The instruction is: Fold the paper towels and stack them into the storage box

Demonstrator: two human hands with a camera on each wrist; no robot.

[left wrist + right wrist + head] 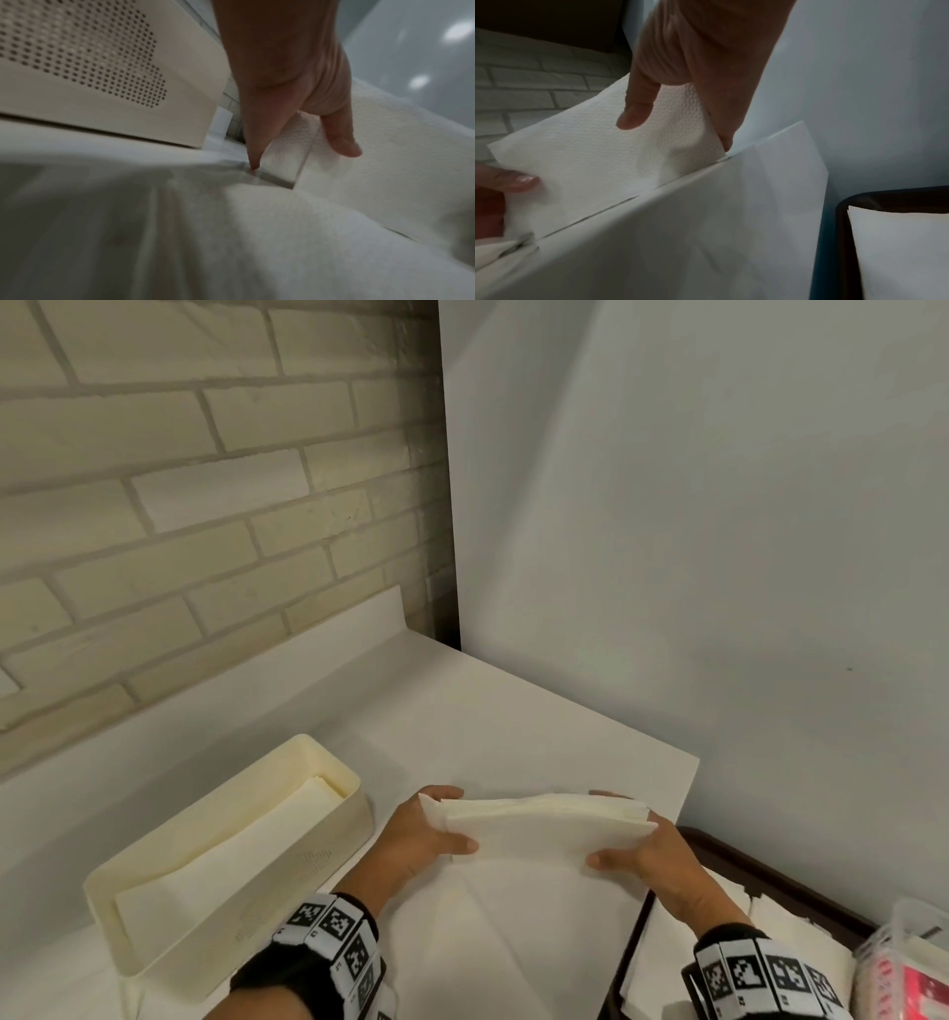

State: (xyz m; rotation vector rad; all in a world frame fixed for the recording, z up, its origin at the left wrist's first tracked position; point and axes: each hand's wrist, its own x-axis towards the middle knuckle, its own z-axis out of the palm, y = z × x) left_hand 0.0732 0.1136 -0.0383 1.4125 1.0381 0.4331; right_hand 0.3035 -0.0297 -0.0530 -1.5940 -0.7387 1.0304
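Note:
A white paper towel is folded into a long strip and held a little above the white table. My left hand pinches its left end between thumb and fingers, and my right hand pinches its right end. The embossed towel shows close up in the right wrist view, with my right hand gripping it. In the left wrist view my left hand holds the towel. The cream storage box stands at the left with folded towels inside.
A dark tray with loose paper towels sits at the right. A clear container with red contents is at the far right edge. A brick wall rises behind and a plain white wall to the right.

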